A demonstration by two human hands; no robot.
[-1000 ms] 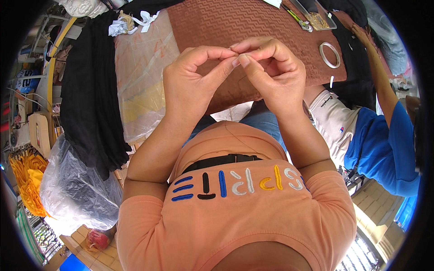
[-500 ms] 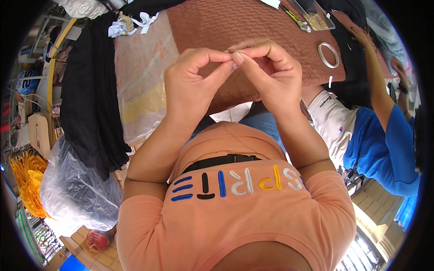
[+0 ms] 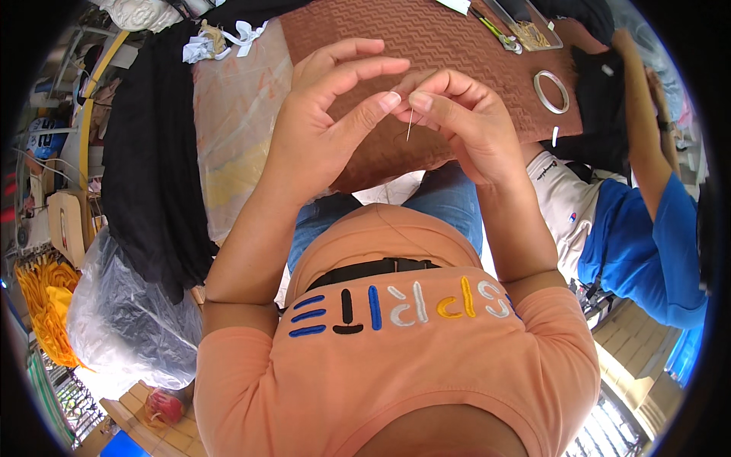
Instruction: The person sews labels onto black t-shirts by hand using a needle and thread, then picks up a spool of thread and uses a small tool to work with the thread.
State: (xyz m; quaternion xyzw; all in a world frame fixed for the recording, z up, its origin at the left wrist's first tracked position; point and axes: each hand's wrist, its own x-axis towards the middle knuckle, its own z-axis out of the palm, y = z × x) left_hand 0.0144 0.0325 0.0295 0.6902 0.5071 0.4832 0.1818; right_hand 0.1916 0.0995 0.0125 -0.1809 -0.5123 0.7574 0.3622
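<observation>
In front of my chest, over the brown patterned cloth [image 3: 350, 23] on the table, both hands are raised close together. My right hand [image 3: 470, 114] pinches a thin sewing needle [image 3: 410, 128] between thumb and fingers, and the needle points downward. Some fine dark thread [image 3: 400, 137] shows beside its lower end. My left hand [image 3: 320, 114] has its fingers stretched apart, the thumb close to the right fingertips. Whether the left thumb touches the thread is too small to tell. A thin thread also lies across the front of my shirt.
A white tape ring [image 3: 539, 93], a green-handled tool [image 3: 495, 30] and a clear box [image 3: 560, 34] of small brown pieces lie at far right. Plastic sheeting [image 3: 232, 145] and black cloth [image 3: 148, 152] hang over the left side. A co-worker in blue [image 3: 624, 244] sits at right.
Both hands were pinched together at the fingertips. The left fingers have since spread, and the needle now shows below the right fingers. The co-worker's arms have moved over black cloth.
</observation>
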